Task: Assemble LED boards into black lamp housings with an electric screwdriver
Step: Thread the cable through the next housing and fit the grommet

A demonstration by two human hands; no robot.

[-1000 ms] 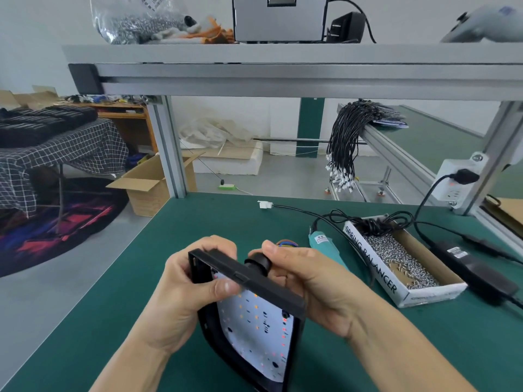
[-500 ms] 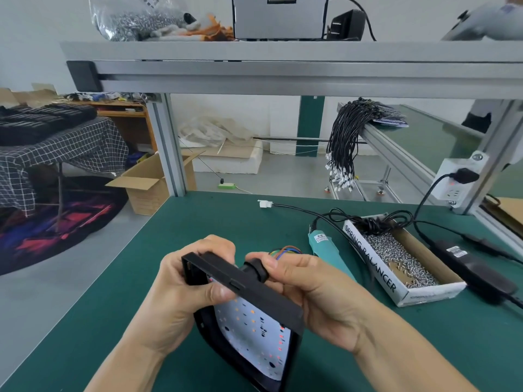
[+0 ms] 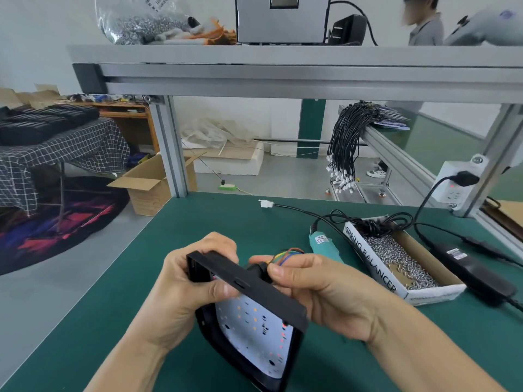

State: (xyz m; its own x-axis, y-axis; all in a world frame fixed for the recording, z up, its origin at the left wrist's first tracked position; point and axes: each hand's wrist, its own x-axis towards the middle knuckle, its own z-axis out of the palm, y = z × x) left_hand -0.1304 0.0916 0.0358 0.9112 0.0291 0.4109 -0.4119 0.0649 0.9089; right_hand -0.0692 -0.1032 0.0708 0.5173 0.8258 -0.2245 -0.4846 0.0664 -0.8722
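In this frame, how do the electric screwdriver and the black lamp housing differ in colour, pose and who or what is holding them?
The electric screwdriver is teal; the black lamp housing is black with a white LED board inside. The screwdriver lies untouched on the green table; the housing is held up, tilted. The left hand grips the housing's corner and the right hand pinches its black fitting by the coloured wires. Both trail wiring.

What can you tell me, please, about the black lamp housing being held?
The black lamp housing is a square, matte, plastic-looking frame with raised walls, held tilted above the green table. The left hand grips its upper left corner; the right hand pinches the black fitting on its top edge, where coloured wires emerge. A white LED board sits inside.
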